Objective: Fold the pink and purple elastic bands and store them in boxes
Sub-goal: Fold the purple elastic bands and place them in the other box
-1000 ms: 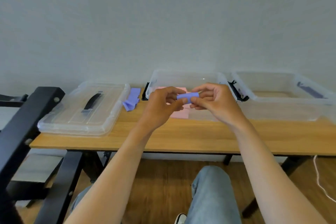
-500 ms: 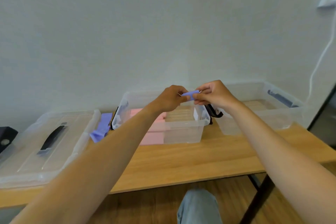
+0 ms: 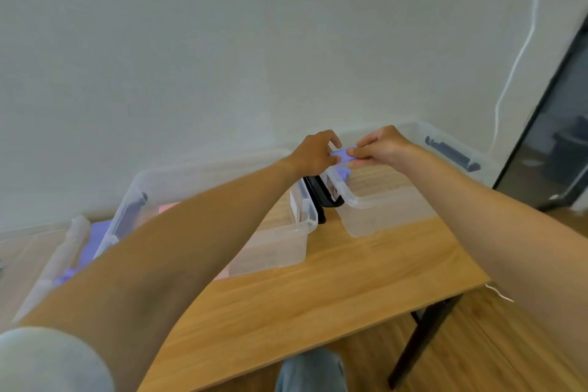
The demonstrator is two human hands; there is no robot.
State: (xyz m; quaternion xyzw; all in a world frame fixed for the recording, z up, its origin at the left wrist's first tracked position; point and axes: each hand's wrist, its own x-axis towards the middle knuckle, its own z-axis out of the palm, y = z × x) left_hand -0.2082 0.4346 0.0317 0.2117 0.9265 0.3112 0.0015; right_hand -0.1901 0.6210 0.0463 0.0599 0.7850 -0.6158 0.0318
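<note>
Both hands pinch the folded purple band [image 3: 343,152] above the right-hand box [image 3: 394,216]: left hand [image 3: 313,154] on one end, right hand [image 3: 380,146] on the other. It looks light, soft and springy; gripping the ends should keep the fold from opening.

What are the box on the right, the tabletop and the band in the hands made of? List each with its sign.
Right box: clear, glossy plastic, likely; the table shows through its walls.
Tabletop: wood or wood-look laminate, smooth; grain lines run along it.
Purple band: thin matte sheet, probably rubber or latex; the left hand and right hand pinch it folded.
</note>
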